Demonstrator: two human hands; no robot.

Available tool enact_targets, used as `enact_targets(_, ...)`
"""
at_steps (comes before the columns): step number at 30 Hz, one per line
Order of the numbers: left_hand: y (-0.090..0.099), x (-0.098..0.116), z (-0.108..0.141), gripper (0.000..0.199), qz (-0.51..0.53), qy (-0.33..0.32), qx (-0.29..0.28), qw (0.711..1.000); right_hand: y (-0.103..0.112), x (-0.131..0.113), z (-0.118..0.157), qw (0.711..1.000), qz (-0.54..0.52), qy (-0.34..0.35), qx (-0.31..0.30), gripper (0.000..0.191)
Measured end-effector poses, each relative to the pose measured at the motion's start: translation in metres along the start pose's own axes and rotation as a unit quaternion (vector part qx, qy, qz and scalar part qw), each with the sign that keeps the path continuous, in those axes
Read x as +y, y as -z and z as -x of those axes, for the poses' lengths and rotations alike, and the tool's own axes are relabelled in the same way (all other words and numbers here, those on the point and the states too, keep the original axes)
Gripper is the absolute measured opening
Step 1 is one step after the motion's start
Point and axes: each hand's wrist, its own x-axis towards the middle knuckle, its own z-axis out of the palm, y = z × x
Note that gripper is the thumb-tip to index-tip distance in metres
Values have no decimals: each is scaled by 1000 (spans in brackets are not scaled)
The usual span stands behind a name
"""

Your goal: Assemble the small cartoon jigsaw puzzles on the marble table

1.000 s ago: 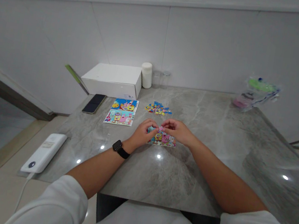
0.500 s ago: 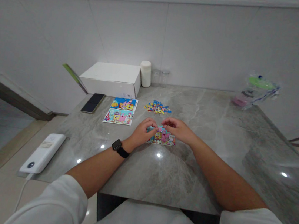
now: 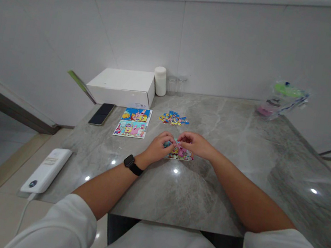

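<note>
A partly covered jigsaw puzzle (image 3: 182,153) with colourful cartoon figures lies flat on the table before me. Over its left side and upper edge, my left hand (image 3: 159,147) is curled, with thumb and forefinger closed on the puzzle. My right hand (image 3: 196,144) comes in from the other side, its thumb and forefinger pinched on what looks like a small puzzle piece at the top edge. The fingertips of both hands nearly meet there and hide most of that piece. Just beyond the hands is a heap of loose puzzle pieces (image 3: 174,118), blue and yellow.
A printed picture sheet (image 3: 131,129) lies to the left, beside a dark phone (image 3: 102,114). Behind them stand a white box (image 3: 122,82), a white bottle (image 3: 160,81) and two clear glasses (image 3: 181,87). A plastic bag (image 3: 282,102) sits far right, a white power bank (image 3: 47,170) near left.
My right thumb and fingers have closed in slightly toward my left fingertips at the puzzle's top edge. My left hand stays nearly in place, and the view has shifted a little.
</note>
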Motion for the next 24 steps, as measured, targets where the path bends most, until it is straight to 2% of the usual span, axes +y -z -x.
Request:
enact_targets(7,0,-2,0,11,-11,5,18,1000,0,-2,2,999,-14,-26,-19,32)
enact_targets(11,-2,-4,0,13,-13,-8,17,1000,1,-2,0,1000,13,-4,5,26)
enact_targets(14,-3,-4,1,14,-20,-17,8,1000,3,-1,0,999,38,11,-2,23)
enact_targets(18,-1,-5,2,10,-60,-41,-20,997,12,1,2,993,116,-1,-1,15)
enact_targets(24,2,-2,5,13,-130,-110,-99,980,23,-2,9,969,245,-26,-21,11)
